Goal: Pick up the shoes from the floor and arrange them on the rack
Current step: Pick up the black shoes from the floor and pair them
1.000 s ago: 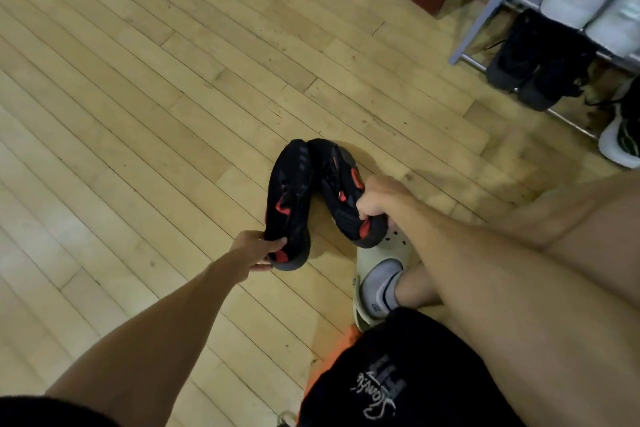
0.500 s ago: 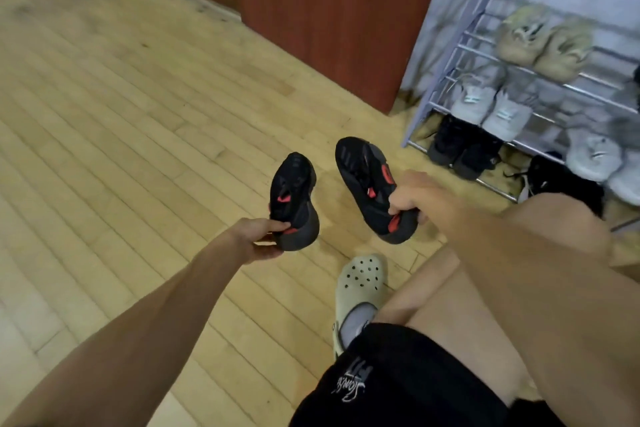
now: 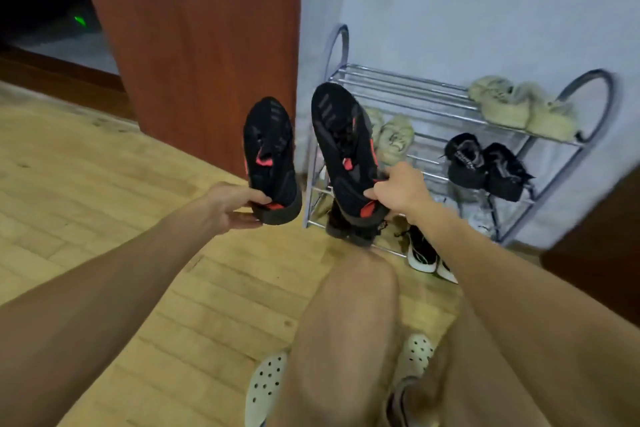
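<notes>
1. From my remote seat I see both arms stretched forward, each hand carrying one black shoe with red marks, both shoes off the wooden floor [image 3: 104,204].
2. The left hand [image 3: 230,206] grips the left shoe [image 3: 272,156] at the heel: the thumb lies on top and the fingers are curled beneath the sole.
3. The right hand [image 3: 401,189] holds the right shoe [image 3: 346,146] by its heel, with the fingers curled over the collar and closed on it.
4. Both shoes point toe-first away from me. They hang side by side with a clear gap between them.
5. The left shoe hangs in front of the brown wooden panel [image 3: 207,45], to the left of the rack [image 3: 408,87].
6. The right shoe hangs in front of the rack's left end and touches no shelf that I can see.
7. The rack is chrome wire, standing against a pale wall [image 3: 485,10].
8. A beige pair [image 3: 519,107] sits at the right of the top shelf. Its left part is bare bars.
9. On the middle shelf are another beige pair [image 3: 393,137] at the left and a black pair [image 3: 485,166] at the right.
10. Low down I make out dark shoes [image 3: 349,232] behind the right shoe, and a black-and-white shoe [image 3: 424,250] beside them.
11. A bare knee [image 3: 346,322] fills the foreground, with a white clog [image 3: 265,385] showing on either side of it.
</notes>
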The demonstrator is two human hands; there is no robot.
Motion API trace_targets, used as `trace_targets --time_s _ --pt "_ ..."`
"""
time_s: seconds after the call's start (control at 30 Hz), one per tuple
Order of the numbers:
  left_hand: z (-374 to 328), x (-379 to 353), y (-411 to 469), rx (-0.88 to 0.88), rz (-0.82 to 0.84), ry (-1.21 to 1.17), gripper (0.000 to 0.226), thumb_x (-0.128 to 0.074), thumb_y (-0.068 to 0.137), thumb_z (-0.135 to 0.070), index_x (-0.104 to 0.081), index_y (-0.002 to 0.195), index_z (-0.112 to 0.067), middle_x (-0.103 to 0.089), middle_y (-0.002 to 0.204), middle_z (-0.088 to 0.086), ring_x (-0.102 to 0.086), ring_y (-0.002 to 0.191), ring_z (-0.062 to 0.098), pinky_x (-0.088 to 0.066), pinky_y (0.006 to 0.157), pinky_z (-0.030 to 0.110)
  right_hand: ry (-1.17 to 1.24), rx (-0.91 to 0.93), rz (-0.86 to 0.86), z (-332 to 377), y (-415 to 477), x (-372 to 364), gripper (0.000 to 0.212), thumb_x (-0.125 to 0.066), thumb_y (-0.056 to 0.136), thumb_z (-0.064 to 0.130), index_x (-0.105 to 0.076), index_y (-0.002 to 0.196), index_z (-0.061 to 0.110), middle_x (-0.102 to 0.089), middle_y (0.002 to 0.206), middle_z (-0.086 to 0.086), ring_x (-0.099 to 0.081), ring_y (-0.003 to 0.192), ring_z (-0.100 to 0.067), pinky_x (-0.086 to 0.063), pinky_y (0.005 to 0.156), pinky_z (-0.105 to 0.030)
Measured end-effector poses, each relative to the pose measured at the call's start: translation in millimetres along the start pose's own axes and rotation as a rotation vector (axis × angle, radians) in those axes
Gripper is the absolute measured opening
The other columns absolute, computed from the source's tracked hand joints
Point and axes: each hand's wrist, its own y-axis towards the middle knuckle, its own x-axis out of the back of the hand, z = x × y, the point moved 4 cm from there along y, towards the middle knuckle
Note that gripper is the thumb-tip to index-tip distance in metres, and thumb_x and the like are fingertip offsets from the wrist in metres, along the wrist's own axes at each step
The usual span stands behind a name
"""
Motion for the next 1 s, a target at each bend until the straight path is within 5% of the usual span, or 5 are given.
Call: trace_targets --time_s 0.17,0.47,0.67,0.87,1.0 --pt "-72.5 -71.3 18.1 -0.177 0.04 0.097 0.032 -0.073 0.075 0.001 -0.066 0.106 0.0 -0.068 0.088 0.016 -0.065 0.069 0.027 -0.06 0.056 0.033 0.204 -0.036 -0.141 -30.9 32.8 68.4 0.023 -0.07 0.084 0.018 -0.07 0.105 0.008 -0.072 0.102 -0.012 -0.067 0.093 -0.028 -0.056 0.084 -0.04" --pt "-187.3 -168.3 73.1 -0.333 0.152 0.183 0.013 -0.072 0.077 -0.001 -0.068 0.09 -0.003 -0.07 0.077 0.01 -0.068 0.06 0.019 -0.055 0.05 0.026 0.663 -0.179 -0.239 -64.7 130.8 132.4 0.009 -0.071 0.085 0.009 -0.068 0.089 0.017 -0.074 0.103 -0.008 -0.072 0.092 -0.029 -0.06 0.076 -0.049" --pt "-237.6 -202.9 137.9 -0.296 0.152 0.183 0.013 -0.068 0.082 -0.001 -0.06 0.092 -0.002 -0.064 0.086 0.012 -0.064 0.072 0.022 -0.055 0.059 0.033 0.78 -0.232 -0.211 -60.1 193.9 150.0 0.005 -0.069 0.087 0.007 -0.067 0.092 0.005 -0.076 0.078 -0.007 -0.073 0.071 -0.022 -0.058 0.048 -0.031" --pt "-247.1 -200.8 171.2 -0.22 0.14 0.208 0.017 -0.067 0.083 -0.005 -0.058 0.097 -0.003 -0.06 0.078 0.01 -0.06 0.064 0.018 -0.049 0.034 0.02 0.752 -0.243 -0.141 -46.1 225.5 132.3 0.008 -0.068 0.088 0.01 -0.061 0.088 0.006 -0.068 0.109 -0.016 -0.07 0.092 -0.034 -0.06 0.048 -0.032" --pt "-245.3 -196.9 169.8 -0.224 0.131 0.239 0.021 -0.067 0.085 -0.013 -0.058 0.102 -0.006 -0.063 0.082 0.009 -0.062 0.07 0.02 -0.05 0.052 0.029 0.717 -0.237 -0.101 -31.0 229.1 122.7 0.03 -0.067 0.09 0.023 -0.062 0.11 0.001 -0.067 0.116 -0.018 -0.07 0.084 -0.031 -0.057 0.044 -0.028"
